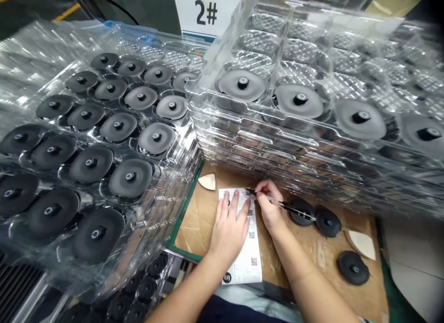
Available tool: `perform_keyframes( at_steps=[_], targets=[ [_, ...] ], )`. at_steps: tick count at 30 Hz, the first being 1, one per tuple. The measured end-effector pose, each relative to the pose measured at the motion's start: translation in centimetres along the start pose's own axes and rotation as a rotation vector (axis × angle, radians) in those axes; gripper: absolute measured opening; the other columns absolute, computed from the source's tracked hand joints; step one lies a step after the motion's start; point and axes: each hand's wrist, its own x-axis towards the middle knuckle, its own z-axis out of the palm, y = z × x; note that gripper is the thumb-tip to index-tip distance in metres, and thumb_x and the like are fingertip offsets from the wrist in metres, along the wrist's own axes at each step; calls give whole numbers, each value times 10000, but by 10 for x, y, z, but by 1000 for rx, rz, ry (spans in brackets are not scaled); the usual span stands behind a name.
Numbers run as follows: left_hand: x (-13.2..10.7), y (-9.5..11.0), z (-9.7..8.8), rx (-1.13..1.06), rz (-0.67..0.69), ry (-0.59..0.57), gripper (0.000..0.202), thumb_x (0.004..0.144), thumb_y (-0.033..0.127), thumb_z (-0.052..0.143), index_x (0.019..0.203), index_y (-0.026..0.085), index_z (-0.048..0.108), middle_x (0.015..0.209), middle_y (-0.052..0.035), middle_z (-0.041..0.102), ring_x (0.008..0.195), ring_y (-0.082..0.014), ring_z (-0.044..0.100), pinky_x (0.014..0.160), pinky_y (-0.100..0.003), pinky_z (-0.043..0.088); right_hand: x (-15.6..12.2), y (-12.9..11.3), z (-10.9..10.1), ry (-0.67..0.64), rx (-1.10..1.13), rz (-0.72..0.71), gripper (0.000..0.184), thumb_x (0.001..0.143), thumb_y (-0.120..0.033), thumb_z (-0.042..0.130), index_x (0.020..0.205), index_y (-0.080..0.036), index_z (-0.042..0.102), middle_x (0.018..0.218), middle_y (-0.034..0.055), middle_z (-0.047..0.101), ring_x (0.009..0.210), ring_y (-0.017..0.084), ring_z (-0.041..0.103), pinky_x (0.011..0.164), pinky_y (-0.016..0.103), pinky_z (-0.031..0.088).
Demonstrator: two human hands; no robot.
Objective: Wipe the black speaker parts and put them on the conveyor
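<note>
Pen, slim with a black grip and a clear barrel (pixel 280 204), is pinched between the thumb and fingers of the right hand (pixel 269 207), closed up pretty snug, tip at the top right of a white printed paper sheet (pixel 255 249). The left hand (pixel 229 228) lies palm down on that sheet, fingers loosely spread, gripping nothing.

As for progress, looks mid-entry to me, but the print's too small to say which lines are filled and which are left. The clear plastic tray on the left (pixel 133 216) has round black discs with raised hubs (pixel 130 177) in most of the cells I can see. On the tall stack of clear plastic trays at right (pixel 274 124), the top one shows four similar discs, all in the front row. Three loose black discs (pixel 354 267) sit right of the sheet, so those aren't in a tray yet.

Surface is a scuffed brown cardboard sheet (pixel 194 221) with a green edge (pixel 185 209) showing, plus two cream wedge-shaped pieces (pixel 208 182), one near each side. Further back there's a white sign reading "2#" (pixel 208 10), and a dark floor with yellow stripes (pixel 71 11) at upper left.
</note>
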Motion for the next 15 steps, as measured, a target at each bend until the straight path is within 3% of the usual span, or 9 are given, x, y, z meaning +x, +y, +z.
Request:
perform_keyframes(
  at_steps=[4,15],
  targets=[
    [0,-1,-1,-23,0,-9,441,866,292,443,1297,195,444,1406,-159,407,1317,-368,300,1012,-541,350,-2,8,4,44,2,-13,34,674,-188,457,654,-215,460,594,-28,435,556,127,420,506,244,349],
    [0,-1,-3,-55,-3,-17,445,861,288,446,1296,194,443,1405,-154,408,1321,-365,294,1019,-536,345,-2,8,2,11,-34,-40,33,659,-185,473,647,-212,485,575,-27,471,533,124,430,504,247,343]
  ],
)
